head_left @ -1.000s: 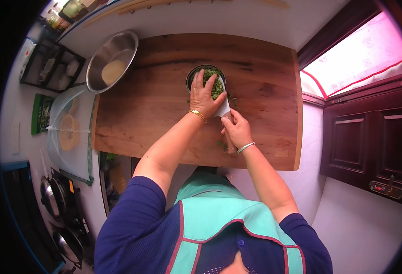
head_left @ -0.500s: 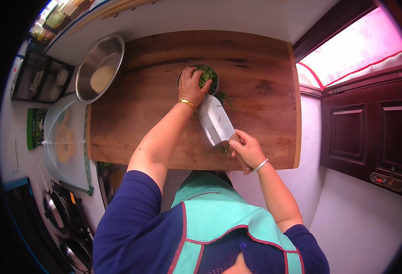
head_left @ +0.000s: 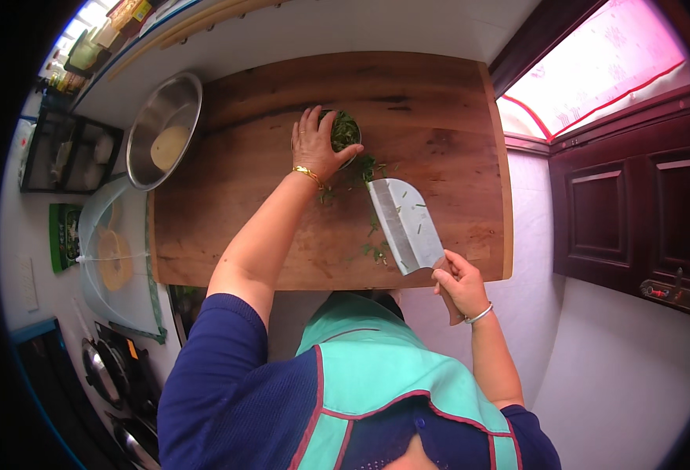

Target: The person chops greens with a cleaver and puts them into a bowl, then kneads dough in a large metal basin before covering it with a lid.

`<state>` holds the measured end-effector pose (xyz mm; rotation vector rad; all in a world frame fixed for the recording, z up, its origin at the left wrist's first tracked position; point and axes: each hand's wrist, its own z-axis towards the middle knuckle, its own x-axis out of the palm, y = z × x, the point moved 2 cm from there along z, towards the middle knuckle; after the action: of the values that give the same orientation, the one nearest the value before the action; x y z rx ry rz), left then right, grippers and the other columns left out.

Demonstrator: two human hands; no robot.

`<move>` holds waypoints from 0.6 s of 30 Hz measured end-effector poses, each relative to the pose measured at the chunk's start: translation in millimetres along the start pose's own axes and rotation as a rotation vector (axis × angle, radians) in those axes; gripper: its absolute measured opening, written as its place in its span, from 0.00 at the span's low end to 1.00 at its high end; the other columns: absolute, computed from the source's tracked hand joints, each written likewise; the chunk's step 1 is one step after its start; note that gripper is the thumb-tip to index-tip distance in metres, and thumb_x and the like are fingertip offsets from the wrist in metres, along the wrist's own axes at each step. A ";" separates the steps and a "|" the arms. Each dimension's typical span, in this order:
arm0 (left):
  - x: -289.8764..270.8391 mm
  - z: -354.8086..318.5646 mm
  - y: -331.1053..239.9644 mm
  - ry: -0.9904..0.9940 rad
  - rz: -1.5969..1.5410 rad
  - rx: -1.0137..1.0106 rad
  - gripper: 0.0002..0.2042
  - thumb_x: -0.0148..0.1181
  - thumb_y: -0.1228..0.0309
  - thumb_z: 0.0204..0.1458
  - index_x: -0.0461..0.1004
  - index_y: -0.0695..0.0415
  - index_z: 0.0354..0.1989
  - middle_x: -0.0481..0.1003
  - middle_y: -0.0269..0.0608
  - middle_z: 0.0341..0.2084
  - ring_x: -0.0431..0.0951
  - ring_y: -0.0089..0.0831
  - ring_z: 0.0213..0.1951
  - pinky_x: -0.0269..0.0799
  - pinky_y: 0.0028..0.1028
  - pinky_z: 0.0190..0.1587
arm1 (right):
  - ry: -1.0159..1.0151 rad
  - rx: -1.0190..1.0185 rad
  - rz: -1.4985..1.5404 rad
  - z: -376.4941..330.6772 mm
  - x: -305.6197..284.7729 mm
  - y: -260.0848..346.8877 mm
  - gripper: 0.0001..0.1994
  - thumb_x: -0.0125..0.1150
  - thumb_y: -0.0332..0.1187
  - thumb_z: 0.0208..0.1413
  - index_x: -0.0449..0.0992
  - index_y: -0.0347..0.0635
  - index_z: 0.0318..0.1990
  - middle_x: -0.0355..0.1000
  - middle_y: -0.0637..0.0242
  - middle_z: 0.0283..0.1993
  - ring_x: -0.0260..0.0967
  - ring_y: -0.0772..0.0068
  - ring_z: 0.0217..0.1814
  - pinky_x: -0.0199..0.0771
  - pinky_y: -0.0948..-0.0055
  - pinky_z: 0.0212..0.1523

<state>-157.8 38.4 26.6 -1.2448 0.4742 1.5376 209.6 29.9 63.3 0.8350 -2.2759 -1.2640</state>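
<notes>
My left hand (head_left: 319,146) rests at the left and near rim of a small round bowl of chopped green leaves (head_left: 346,131), with its fingers spread and its thumb stretched to the right. The hand covers much of the bowl. In my right hand (head_left: 461,285) is the wooden handle of a cleaver (head_left: 409,223). Its broad blade lies low over the wooden board, tip pointing away from me, with green bits stuck to it. Loose chopped greens (head_left: 370,168) are scattered between the bowl and the blade, and down toward the near edge.
The board (head_left: 447,110) spans the worktop. On its left stands a steel basin (head_left: 143,149) with a pale lump of dough (head_left: 169,149). Nearby are a mesh food cover (head_left: 130,254), a green packet (head_left: 65,237) and a black rack (head_left: 69,151). Dark red cabinet doors (head_left: 603,215) stand at right.
The cleaver has moved right and toward me, away from the bowl. My left hand has shifted from on top of the greens to the bowl's rim, with fingers more spread.
</notes>
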 end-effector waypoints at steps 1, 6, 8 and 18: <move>-1.7 2.9 -2.6 -0.041 -0.012 0.039 0.30 0.62 0.47 0.46 0.68 0.55 0.52 0.60 0.50 0.60 0.57 0.49 0.62 0.51 0.47 0.63 | -0.027 -0.017 -0.003 -0.8 -2.7 1.4 0.24 0.60 0.25 0.54 0.63 0.28 0.59 0.71 0.66 0.34 0.69 0.80 0.28 0.72 0.79 0.30; 22.7 13.1 5.6 0.021 0.017 0.161 0.23 0.56 0.52 0.52 0.71 0.55 0.50 0.67 0.45 0.55 0.61 0.45 0.61 0.52 0.44 0.63 | -0.059 -0.042 0.005 -0.6 -15.0 -9.4 0.26 0.60 0.26 0.54 0.61 0.26 0.60 0.72 0.65 0.34 0.70 0.79 0.26 0.72 0.78 0.29; 29.0 10.5 6.8 0.107 0.021 0.183 0.20 0.55 0.54 0.54 0.72 0.56 0.49 0.69 0.43 0.53 0.62 0.44 0.60 0.53 0.44 0.63 | -0.077 -0.060 0.001 0.5 -19.0 -10.9 0.26 0.60 0.26 0.54 0.61 0.27 0.60 0.72 0.65 0.34 0.69 0.79 0.26 0.72 0.78 0.29; -11.0 -5.4 -24.3 -0.119 -0.239 0.328 0.11 0.55 0.69 0.54 0.74 0.58 0.44 0.73 0.47 0.44 0.70 0.46 0.50 0.65 0.40 0.54 | -0.192 -0.162 -0.030 50.9 -35.3 -22.2 0.25 0.60 0.28 0.55 0.63 0.27 0.59 0.73 0.64 0.40 0.70 0.80 0.28 0.71 0.80 0.31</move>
<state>-134.9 37.8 41.3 -0.9152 0.4611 1.2643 211.9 75.8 16.3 0.7204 -2.2732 -1.5797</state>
